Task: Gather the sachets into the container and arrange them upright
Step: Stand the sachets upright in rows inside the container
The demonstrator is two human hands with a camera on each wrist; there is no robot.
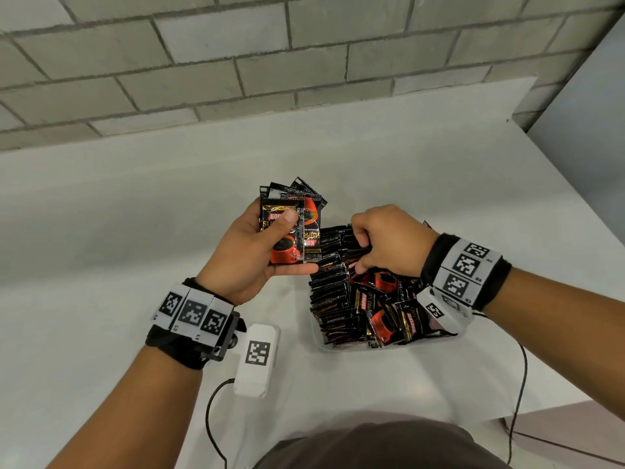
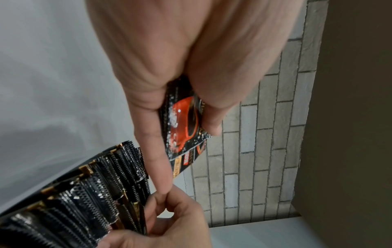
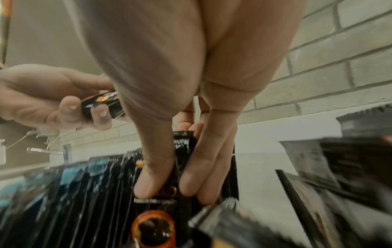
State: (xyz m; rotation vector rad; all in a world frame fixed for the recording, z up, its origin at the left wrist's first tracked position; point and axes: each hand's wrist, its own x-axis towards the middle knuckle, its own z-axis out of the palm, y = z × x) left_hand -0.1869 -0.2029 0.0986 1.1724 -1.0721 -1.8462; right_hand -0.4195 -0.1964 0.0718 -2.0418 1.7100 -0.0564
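Left hand (image 1: 248, 252) grips a fan of light, slippery black-and-red foil sachets (image 1: 291, 225); right hand (image 1: 389, 242) pinches one by its crimped top in the clear plastic container (image 1: 319, 340).

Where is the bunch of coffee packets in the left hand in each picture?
Head: bunch of sachets, centre, above the container.
Left wrist: bunch of sachets, middle, between thumb and fingers.
Right wrist: bunch of sachets, left, edge-on and small.
Shared landmark: grey brick wall.
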